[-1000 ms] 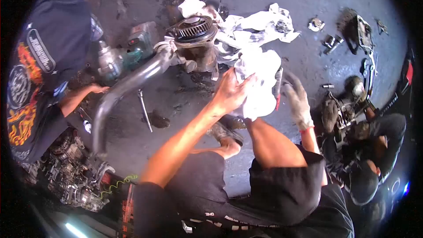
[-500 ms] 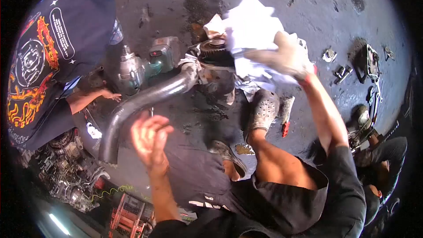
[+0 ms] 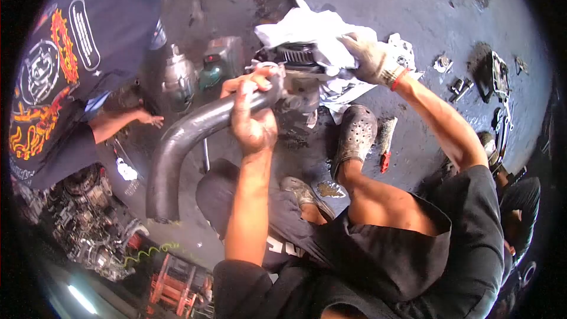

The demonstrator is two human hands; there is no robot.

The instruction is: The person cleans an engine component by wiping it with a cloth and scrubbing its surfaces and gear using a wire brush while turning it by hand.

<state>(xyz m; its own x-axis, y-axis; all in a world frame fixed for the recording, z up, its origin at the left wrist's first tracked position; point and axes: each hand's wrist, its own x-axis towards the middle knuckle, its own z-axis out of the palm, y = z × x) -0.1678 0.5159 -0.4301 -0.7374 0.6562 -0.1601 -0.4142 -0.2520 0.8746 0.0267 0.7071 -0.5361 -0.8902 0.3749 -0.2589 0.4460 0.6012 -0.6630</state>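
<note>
Left hand (image 3: 254,123): closed around the upper end of a curved black pipe (image 3: 192,125); likely stiff, slick, best gripped mid-length. Finned part (image 3: 297,55): probably heavy. White cloth (image 3: 307,25): over part, soft, light; gloved right hand (image 3: 367,59) against it, grip unclear.
</note>
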